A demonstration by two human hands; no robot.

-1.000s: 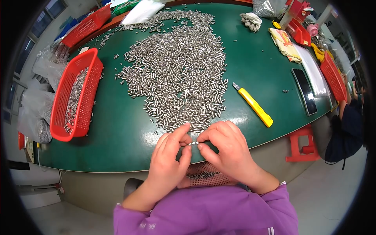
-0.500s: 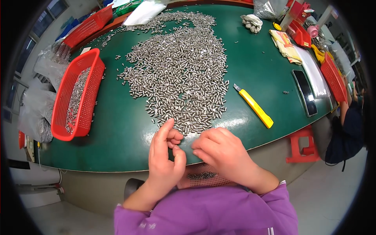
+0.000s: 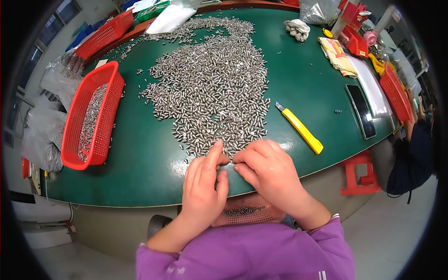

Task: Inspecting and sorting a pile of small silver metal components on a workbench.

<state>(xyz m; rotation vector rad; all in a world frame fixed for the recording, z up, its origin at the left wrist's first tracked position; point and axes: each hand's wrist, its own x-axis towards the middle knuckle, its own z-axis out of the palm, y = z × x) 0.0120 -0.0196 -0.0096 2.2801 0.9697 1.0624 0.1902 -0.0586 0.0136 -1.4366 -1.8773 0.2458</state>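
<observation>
A large heap of small, silvery metal pins (image 3: pixel 210 88) lies on the green table (image 3: pixel 140 182). At its near edge my two hands almost meet. My left hand (image 3: pixel 203 184) has its index finger stretched over the edge of the heap, the thumb apart and the other fingers curled inward. Thumb and fingers of my right hand (image 3: pixel 268 168) are pinched together, with a small shiny metal pin (image 3: pixel 231 160) showing at the tips. Below the table edge, between my forearms, a pinkish perforated basket (image 3: pixel 254 217) holds more dark metal pieces.
A red perforated basket (image 3: pixel 115 79) with pins stands left. Right of the heap lies a yellow utility knife (image 3: pixel 302 131), blade out. Further right are a phone (image 3: pixel 360 112), a cloth (image 3: pixel 337 56) and a white glove (image 3: pixel 297 30). A person (image 3: pixel 413 154) is at the far right.
Both hands have moved forward to the near edge of the heap and closer together. The left hand has shifted right, and its fingertips now come near the right hand's.
</observation>
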